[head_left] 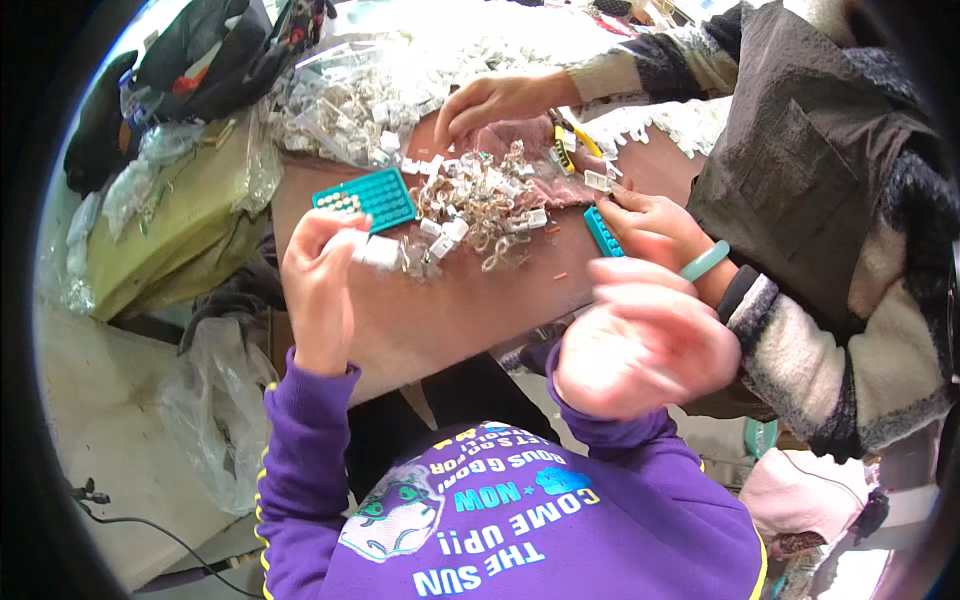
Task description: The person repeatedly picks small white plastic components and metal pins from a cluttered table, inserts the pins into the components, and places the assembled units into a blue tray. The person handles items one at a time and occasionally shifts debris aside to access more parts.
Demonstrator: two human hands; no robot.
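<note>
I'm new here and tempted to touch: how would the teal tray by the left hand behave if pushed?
The teal tray would likely slide rather than tip, being low and flat. Its straight edges suggest stiffness. The small pale pieces in it might spill if tilted.

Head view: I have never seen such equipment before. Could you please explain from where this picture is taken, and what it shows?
There is no machine: a wide camera, worn on the head of the person with purple sleeves, looks down, and its lens bends straight edges. The left hand seems to pinch a white piece; the right hand is too blurred to tell if it holds anything. On the table lie a pile of small white pieces and cords, a teal tray with little round pieces, and a yellow-and-black tool. At the right, another person's hand, with a pale green bracelet, holds a pale piece.
</note>
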